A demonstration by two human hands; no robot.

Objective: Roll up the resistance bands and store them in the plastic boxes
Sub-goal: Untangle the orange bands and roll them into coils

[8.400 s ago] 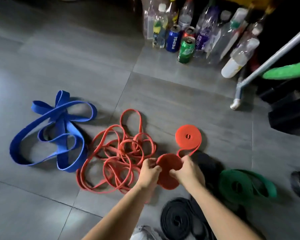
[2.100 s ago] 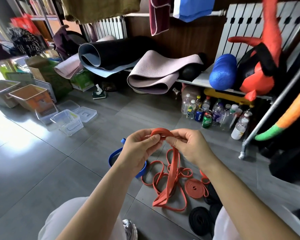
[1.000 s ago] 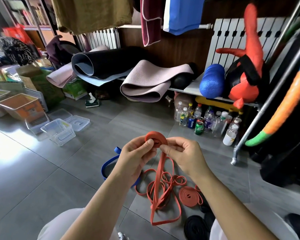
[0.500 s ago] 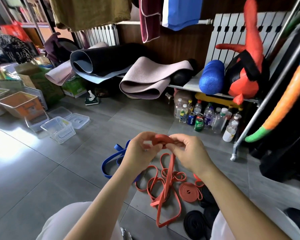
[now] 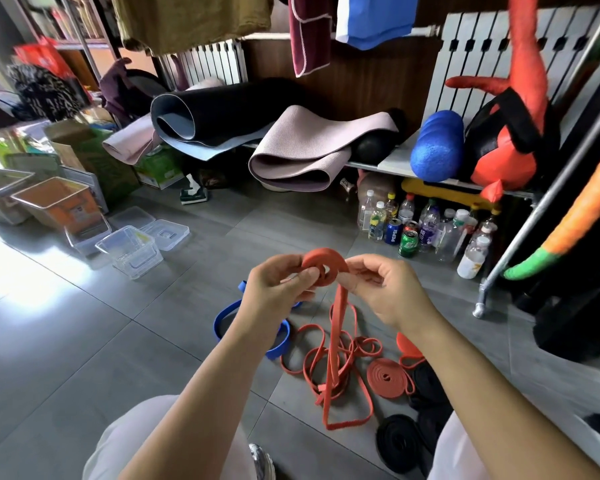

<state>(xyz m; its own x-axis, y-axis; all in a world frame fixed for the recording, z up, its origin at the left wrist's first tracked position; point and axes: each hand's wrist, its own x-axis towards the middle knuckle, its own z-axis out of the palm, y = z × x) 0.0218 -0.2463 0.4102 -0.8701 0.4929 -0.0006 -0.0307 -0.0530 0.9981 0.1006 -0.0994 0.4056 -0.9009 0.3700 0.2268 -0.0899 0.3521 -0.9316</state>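
Both hands are up at chest height over the grey tile floor (image 5: pixel 118 341). My left hand (image 5: pixel 274 289) has fingers curled round the left side of a partly rolled orange resistance band (image 5: pixel 322 259), thumb pressed on the coil's face. My right hand (image 5: pixel 381 289) pinches the coil's right edge between thumb and forefinger, other fingers loosely curled. The coil sits between the two hands, off the floor. Its unrolled tail (image 5: pixel 333 341) hangs straight down from the coil and ends in loose loops on the tiles. Just right of those loops a finished orange roll (image 5: pixel 385 375) lies flat. A blue band (image 5: pixel 222 323) lies loose on the floor, partly hidden behind my left forearm. Black bands (image 5: pixel 399 441), coiled, lie near my right knee. The clear plastic box (image 5: pixel 130 251) stands open on the floor, well apart to the left, with two clear lids (image 5: pixel 166 232) just behind it. Bottles and cans (image 5: pixel 409 242) are grouped under the shelf at the back right. Rolled yoga mats (image 5: pixel 291 157) and a blue foam roller (image 5: pixel 437 147) sit on the shelf.
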